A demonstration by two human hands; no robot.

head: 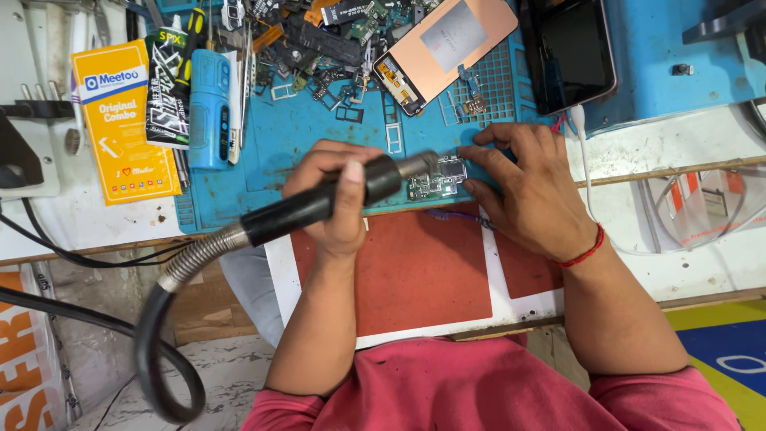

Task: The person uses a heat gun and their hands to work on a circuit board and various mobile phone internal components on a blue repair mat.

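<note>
A small circuit board point(437, 180), thin, stiff and likely fragile, lies on my blue mat point(303, 136) at the worktop's near edge. My right hand point(523, 187) pins its edge with spread fingertips; my left hand point(339, 191) is wrapped around a hot-air wand point(319, 203), nozzle over the board.

A messy tabletop point(654, 152) is holding lots of small things.

A blue mat point(295, 136) is lying on the tabletop, and a red mat point(415, 271) is lying just in front of it. A small green circuit board point(437, 179) is sitting on the blue mat near its front edge. A yellow packet point(126, 120) is lying at the left, beside a black packet point(169, 88) and a blue tool point(209, 108). Many tiny parts point(319, 56) are piling up at the back. A copper-coloured phone screen point(447, 48) and a dark phone point(568, 49) are resting there too.
</note>
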